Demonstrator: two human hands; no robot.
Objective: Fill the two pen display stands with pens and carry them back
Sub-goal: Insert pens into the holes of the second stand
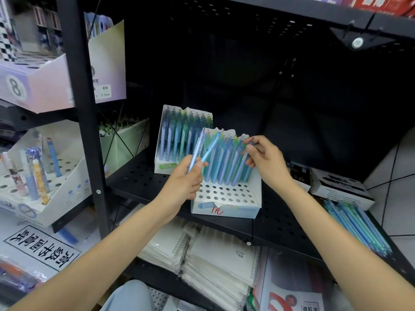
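Note:
Two white pen display stands sit on a black perforated shelf. The far stand (167,168) is packed with blue and green pens. The near stand (226,208) has pens in its back rows and bare holes in front. My left hand (185,181) grips two light blue pens (205,151), tilted up to the right over the near stand. My right hand (266,161) pinches one blue pen (247,153) standing at the right end of the near stand's back rows. A pile of loose blue and green pens (357,227) lies on the shelf at the right.
A black shelf post (86,122) rises at the left, with other pen stands (45,180) beyond it. White boxes (341,189) sit behind the loose pens. Wrapped notebooks (215,263) are stacked on the lower shelf. The upper shelf edge (336,16) overhangs.

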